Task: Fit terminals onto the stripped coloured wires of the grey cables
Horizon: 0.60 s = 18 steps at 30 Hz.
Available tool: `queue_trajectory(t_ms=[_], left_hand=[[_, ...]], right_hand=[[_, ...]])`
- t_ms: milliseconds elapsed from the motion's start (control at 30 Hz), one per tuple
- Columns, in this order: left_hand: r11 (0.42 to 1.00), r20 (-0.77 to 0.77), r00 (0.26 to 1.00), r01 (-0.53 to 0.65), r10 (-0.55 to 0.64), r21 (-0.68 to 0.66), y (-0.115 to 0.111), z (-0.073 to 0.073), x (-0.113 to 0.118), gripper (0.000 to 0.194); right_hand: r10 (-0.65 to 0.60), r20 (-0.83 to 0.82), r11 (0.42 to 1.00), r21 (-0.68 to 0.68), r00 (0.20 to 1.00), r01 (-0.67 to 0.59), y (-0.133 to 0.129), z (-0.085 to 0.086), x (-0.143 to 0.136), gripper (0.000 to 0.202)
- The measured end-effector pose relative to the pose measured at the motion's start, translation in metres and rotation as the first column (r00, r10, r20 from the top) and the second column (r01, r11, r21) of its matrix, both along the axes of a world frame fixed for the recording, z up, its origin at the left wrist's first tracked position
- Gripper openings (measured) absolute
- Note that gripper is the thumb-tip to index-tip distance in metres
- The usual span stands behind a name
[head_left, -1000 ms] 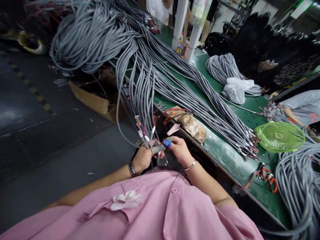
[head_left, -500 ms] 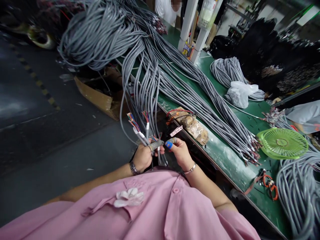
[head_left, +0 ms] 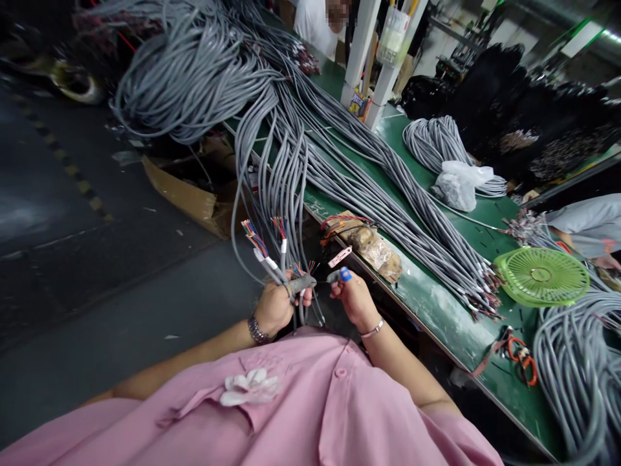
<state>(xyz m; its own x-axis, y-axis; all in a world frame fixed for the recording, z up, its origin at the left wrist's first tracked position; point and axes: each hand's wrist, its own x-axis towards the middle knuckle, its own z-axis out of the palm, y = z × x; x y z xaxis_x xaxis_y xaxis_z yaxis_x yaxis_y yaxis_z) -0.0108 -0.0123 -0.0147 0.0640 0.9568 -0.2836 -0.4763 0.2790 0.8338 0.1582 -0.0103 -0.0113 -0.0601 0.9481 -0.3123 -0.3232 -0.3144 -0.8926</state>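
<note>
My left hand [head_left: 275,305] is closed around several grey cables [head_left: 279,273] whose stripped ends fan out in coloured wires [head_left: 253,237]. White sleeves or tape [head_left: 266,259] sit just below those ends. Grey wrapping covers a finger of this hand. My right hand [head_left: 358,301] is a short way to the right, its wrapped fingers pinched together, with blue tape on one. A faint thin line seems to run from these fingertips to the left hand; what they pinch is too small to make out.
Long grey cable bundles [head_left: 369,194] lie across the green table [head_left: 431,310]. On it are a green fan [head_left: 541,276], orange-handled scissors [head_left: 526,362] and a brown taped block [head_left: 378,249]. A cardboard box [head_left: 179,197] stands on the floor. Other people [head_left: 317,26] are beyond the table.
My right hand has moved slightly right, away from the left hand, and turned so its blue tape faces up. The left hand keeps its hold on the cables.
</note>
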Motion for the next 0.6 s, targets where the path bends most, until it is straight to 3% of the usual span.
queue_trajectory(t_ms=[100,233,333,500,600], left_hand=[[0.991,0.057,0.990,0.131,-0.130,0.001,0.002,0.009,-0.001,0.018],[0.960,0.144,0.951,0.280,-0.274,-0.020,0.010,0.019,0.001,0.020],[0.950,0.160,0.938,0.312,-0.307,-0.004,0.014,0.020,0.005,0.017],[0.951,0.160,0.938,0.310,-0.306,0.000,0.016,0.018,0.011,0.015],[0.948,0.159,0.938,0.317,-0.310,-0.021,0.017,0.019,0.012,0.018]], right_hand=[[-0.060,-0.121,0.996,-0.071,0.991,0.052,0.012,0.003,0.009,0.051],[0.012,-0.166,0.998,-0.059,0.986,-0.022,0.027,0.016,0.010,0.050],[-0.014,-0.113,1.000,0.011,0.993,0.016,0.031,0.018,0.003,0.044],[-0.282,0.057,0.944,0.193,0.958,0.266,0.027,0.005,-0.005,0.039],[-0.259,0.042,0.958,0.138,0.965,0.252,0.027,0.003,-0.007,0.045]])
